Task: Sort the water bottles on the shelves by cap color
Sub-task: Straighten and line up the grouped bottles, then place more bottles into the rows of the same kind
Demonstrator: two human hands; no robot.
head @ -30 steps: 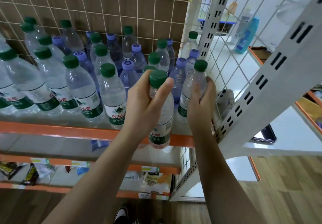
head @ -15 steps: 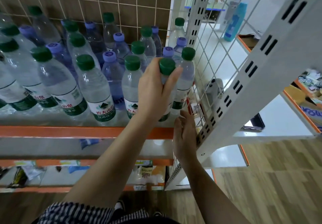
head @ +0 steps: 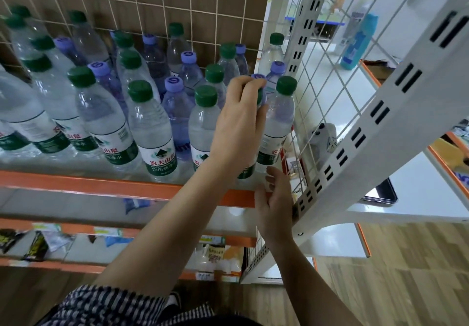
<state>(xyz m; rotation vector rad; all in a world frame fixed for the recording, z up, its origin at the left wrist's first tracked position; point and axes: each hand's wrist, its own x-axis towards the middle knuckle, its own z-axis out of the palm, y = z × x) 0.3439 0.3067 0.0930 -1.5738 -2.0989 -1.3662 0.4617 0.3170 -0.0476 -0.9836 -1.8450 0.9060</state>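
Green-capped water bottles and purple-capped water bottles stand mixed on the upper shelf. My left hand grips the top of a green-capped bottle that stands at the shelf's front right, my fingers curled over its cap. Another green-capped bottle stands just right of it against the wire side panel. A purple cap shows right behind my fingertips. My right hand hangs at the shelf's orange front edge, fingers loosely curled, holding nothing.
A white wire side panel and a slotted white upright close the shelf on the right. Lower shelves hold snack packets. A blue bottle stands on the neighbouring white shelf. Below is wooden floor.
My left hand set its green-capped bottle down on the shelf front and slid up over the cap. My right hand let go of the neighbouring bottle and dropped to the shelf edge.
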